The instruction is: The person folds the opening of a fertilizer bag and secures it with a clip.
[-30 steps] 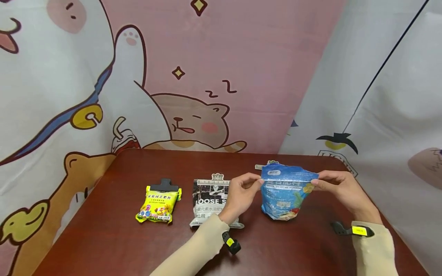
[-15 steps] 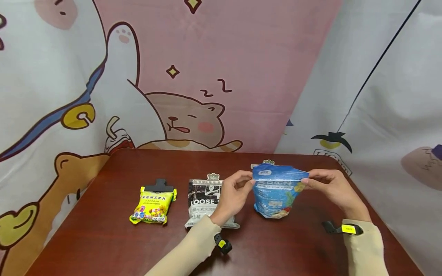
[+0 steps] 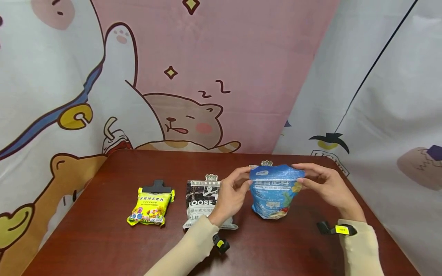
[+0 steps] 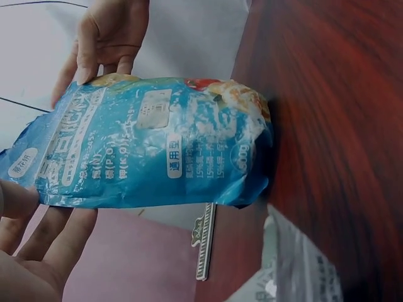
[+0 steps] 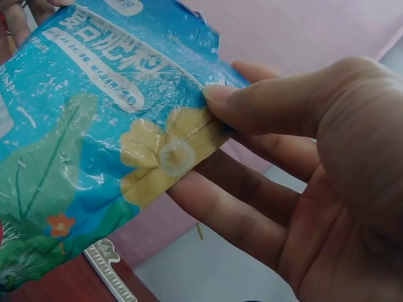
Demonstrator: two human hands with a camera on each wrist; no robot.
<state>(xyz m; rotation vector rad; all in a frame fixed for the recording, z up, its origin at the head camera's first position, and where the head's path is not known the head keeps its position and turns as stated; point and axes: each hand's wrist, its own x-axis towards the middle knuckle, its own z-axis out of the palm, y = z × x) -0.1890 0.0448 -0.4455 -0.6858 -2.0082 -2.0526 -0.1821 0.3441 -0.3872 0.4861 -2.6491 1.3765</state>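
Note:
A blue fertilizer bag point(image 3: 272, 195) with vegetable pictures stands upright on the table, its top edge spread between both hands. My left hand point(image 3: 232, 193) pinches the bag's upper left edge, thumb in front and fingers behind. At the opposite upper edge, my right hand point(image 3: 322, 186) pinches with its thumb on the front face and fingers behind, as the right wrist view shows. Behind the bag lies a silver clip point(image 4: 204, 242), mostly hidden in the head view. Partly covered by my left hand and forearm is a black-and-white bag point(image 3: 200, 203) closed with a silver clip point(image 3: 211, 179).
Further left on the dark red table point(image 3: 103, 245) lies a yellow fertilizer bag point(image 3: 151, 207) with a black clip point(image 3: 158, 186) across its top. A cartoon-printed curtain point(image 3: 228, 50) hangs behind the table, and a pale one runs along the right side.
My right hand has shifted its grip inward, with its index finger now raised over the bag's top right corner. The head view has turned slightly right, so everything appears further left.

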